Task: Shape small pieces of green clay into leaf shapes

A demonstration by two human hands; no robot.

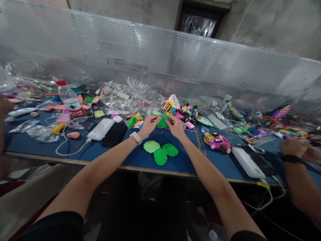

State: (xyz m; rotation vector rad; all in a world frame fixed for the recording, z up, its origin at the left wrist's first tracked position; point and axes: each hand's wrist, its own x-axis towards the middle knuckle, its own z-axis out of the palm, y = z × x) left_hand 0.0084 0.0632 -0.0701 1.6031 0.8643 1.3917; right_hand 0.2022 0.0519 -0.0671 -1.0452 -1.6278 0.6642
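Between my fingertips is a flat piece of green modelling clay [162, 122], raised over the blue table [135, 160]. My left hand [149, 125], with a pale watch band at the wrist, pinches its left edge. On the opposite edge, the fingers of my right hand [175, 126] are closed. Nearer to me, three flattened clay petals lie joined at a point: a light green petal [151, 146] on the left, a darker green petal [160, 156] in front and another green petal [171, 150] on the right.
Left of my arms stand a red-capped bottle [72, 100], a white power bank [101, 129] and a dark phone [114, 134]. A pink clay figure [217, 142] and another power bank [248, 162] lie right. Crumpled plastic [132, 97] lines the perforated screen [150, 57]. A co-worker's hand [294, 147] is far right.
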